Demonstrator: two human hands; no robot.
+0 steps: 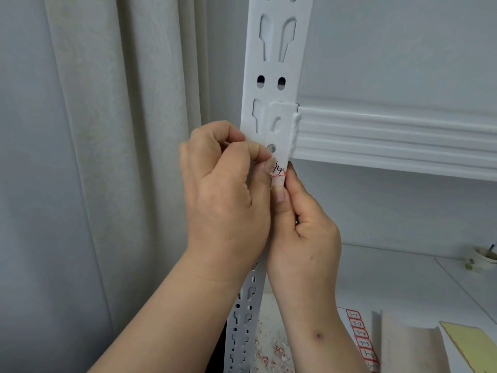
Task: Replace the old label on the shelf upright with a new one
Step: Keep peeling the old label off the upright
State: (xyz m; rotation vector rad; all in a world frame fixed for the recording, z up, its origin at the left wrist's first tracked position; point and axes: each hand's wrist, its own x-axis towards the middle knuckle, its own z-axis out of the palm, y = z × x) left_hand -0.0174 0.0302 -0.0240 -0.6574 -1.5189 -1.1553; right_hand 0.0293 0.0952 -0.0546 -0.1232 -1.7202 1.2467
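At the upright (271, 84), just under the shelf beam, a person's two hands met over a small label (278, 172) edged in red and marked in black ink with what looked like "4". Fingertips of the left hand (226, 189) curled in tight against the label's left edge, the nail of one finger set on the paper as if picking at it. Thumb and forefinger of the right hand (301, 224) pinched the label's lower right part from below, the thumbnail facing the room. The label lay on the front face of the upright, partly torn, its lower end crumpled between the fingers; whether its top edge clung to the metal could not be told. Both bare forearms rose from the bottom of the scene and crossed in front of the lower, slotted part of the upright.

A white ribbed beam (390, 135) hooked into the upright just above the hands and ran off to the right. Behind the left hand hung a pale curtain (102, 157). On the shelf below, red and white paper scraps (274, 351) lay strewn beside the foot of the upright. Just right of the right forearm lay a sheet of labels (361, 340), red-bordered and numbered by hand from 3-1 down. Farther right lay a beige folded cloth (408, 345) and a yellow pad (468, 343). A small cup (484, 258) stood far back at the right edge.
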